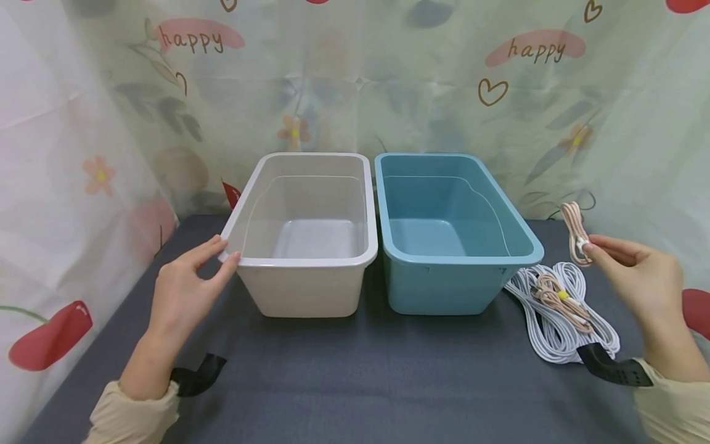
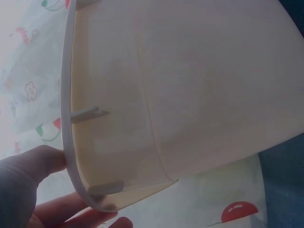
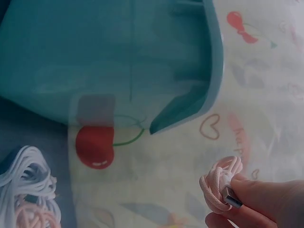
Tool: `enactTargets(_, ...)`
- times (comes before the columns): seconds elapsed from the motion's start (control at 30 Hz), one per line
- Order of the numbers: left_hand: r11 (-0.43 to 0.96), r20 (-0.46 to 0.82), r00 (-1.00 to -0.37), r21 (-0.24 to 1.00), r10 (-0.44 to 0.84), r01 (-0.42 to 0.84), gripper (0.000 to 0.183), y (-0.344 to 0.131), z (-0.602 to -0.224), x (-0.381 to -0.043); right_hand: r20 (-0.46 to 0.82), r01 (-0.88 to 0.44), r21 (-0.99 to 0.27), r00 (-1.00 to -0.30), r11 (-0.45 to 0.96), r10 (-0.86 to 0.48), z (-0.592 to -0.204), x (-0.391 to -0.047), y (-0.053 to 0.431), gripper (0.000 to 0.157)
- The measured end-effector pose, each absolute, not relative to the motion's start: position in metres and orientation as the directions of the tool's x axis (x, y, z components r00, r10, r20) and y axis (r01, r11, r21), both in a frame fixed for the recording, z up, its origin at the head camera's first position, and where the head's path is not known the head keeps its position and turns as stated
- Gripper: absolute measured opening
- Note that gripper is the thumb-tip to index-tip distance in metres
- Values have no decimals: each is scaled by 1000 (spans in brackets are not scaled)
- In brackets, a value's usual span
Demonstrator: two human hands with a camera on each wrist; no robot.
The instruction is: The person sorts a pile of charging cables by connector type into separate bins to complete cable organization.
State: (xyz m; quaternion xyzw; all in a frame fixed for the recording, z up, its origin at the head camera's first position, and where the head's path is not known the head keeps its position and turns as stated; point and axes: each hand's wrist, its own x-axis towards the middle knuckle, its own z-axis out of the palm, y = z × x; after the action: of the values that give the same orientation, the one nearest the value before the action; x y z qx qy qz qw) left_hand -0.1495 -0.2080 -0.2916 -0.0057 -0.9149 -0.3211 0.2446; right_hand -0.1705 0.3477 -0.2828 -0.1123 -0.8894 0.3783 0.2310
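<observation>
My right hand (image 1: 643,271) pinches a coiled pink USB cable (image 1: 574,231) between thumb and fingers, raised to the right of the blue bin (image 1: 438,285). The cable's metal plug (image 3: 232,196) shows beside the thumb in the right wrist view. With thumb and fingers, my left hand (image 1: 185,290) grips the rim of the off-white bin (image 1: 307,290) at its near left corner. In the left wrist view the thumb touches the rim (image 2: 67,118) from one side while the fingers lie beneath the corner.
Right of the blue bin, a bundle of white cable (image 1: 546,348) lies on the dark tablecloth (image 1: 355,382). A second pink cable (image 1: 549,290) with a yellow tie rests on that bundle. Patterned curtains (image 1: 355,74) hang behind and at both sides.
</observation>
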Motion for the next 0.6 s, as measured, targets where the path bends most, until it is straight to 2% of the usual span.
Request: enactTargets(0.6, 781, 456, -875, 601, -159, 171, 44, -208, -293, -150, 420, -190, -738, -880, 647, 221, -248, -187, 301, 38)
